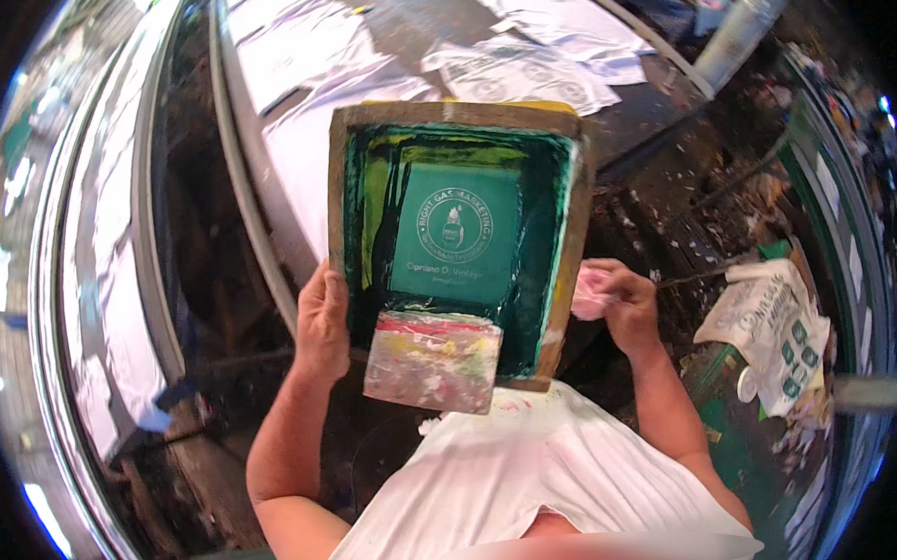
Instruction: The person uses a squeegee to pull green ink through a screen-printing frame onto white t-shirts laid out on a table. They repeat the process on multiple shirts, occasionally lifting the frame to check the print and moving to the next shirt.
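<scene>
- Long dark table [427,26] across the top, spread with white shirts [524,71]; some bear faint prints, too small to read.
- The wearer's white top [537,466], filling the bottom centre, stained near the hem.
- Wooden frame [461,114], tall and rectangular, held up at centre with its inner side facing the wearer. It surrounds a green mesh panel [512,247] smeared with dark green and yellow.
- Printed off-white cloth [770,316] at the far right, with large dark lettering and green shapes.
- Flat block [432,361], streaked red, yellow and white, lying over the frame's lower left and jutting past its bottom edge.
- Left hand [322,316], clamped on the frame's left side, thumb uppermost; the other fingers are mostly hidden.
- Right hand [630,307], fingers drawn together around a wad, just beside the frame's right side.
- Round pale emblem [452,226] on the mesh: a ring of capital letters around a small bottle-like shape, with two lines of lettering beneath, the lower one tiny.
- Pink cloth [591,292], the crumpled wad in the right hand.
</scene>
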Motion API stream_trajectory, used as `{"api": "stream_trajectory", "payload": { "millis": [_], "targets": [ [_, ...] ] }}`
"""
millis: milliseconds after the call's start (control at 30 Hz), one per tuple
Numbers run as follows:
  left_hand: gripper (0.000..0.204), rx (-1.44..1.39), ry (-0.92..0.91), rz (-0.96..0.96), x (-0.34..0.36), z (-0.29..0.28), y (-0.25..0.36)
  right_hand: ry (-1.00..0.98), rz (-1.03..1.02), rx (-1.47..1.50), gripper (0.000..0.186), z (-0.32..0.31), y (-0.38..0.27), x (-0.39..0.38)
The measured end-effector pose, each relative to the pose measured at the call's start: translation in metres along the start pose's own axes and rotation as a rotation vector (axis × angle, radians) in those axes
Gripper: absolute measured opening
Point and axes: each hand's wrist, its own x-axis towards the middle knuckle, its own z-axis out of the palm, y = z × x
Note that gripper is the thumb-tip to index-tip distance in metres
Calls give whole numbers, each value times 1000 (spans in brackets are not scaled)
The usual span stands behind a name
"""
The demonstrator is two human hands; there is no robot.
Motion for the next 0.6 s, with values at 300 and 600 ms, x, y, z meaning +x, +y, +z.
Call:
{"api": "stream_trajectory", "payload": {
  "millis": [300, 600],
  "targets": [
    [61, 304, -177, 11, -26, -17, 1, -344, 548, 321, 15, 92, 98, 55],
    [59, 389, -80, -43, -56, -19, 36, -448, 543, 333, 14, 105, 109, 56]
  ]
}}
